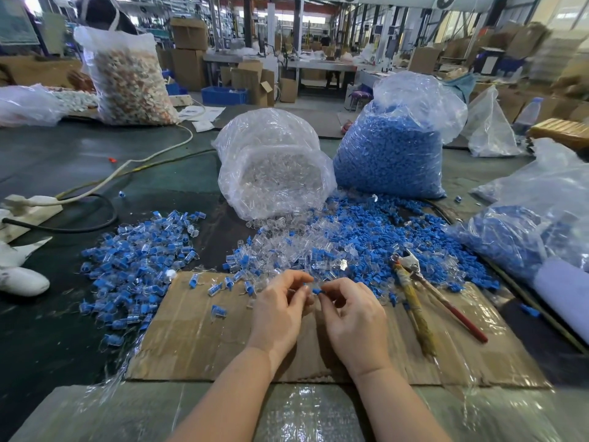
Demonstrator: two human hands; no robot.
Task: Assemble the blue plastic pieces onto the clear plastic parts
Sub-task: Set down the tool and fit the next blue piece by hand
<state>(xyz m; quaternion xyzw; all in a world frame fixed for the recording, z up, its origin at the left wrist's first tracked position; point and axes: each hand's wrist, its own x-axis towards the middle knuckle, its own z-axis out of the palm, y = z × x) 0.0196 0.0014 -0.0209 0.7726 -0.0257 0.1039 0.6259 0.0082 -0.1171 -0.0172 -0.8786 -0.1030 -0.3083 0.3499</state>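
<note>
My left hand (282,309) pinches a small clear plastic part (306,290) over the cardboard sheet (197,339). My right hand (352,312) pinches a small blue piece (316,291) right beside it, the two almost touching. A mixed heap of loose clear parts (287,247) and blue pieces (373,237) lies just beyond my fingers. A pile of joined blue-and-clear units (134,269) spreads to the left. Behind stand an open bag of clear parts (274,173) and a bag of blue pieces (392,151).
Pliers with red and yellow handles (427,301) lie on the cardboard to my right. Another bag of blue pieces (510,237) sits at the right edge. A power strip with cables (28,205) lies at the left, with a tall bag of mixed parts (130,81) behind it.
</note>
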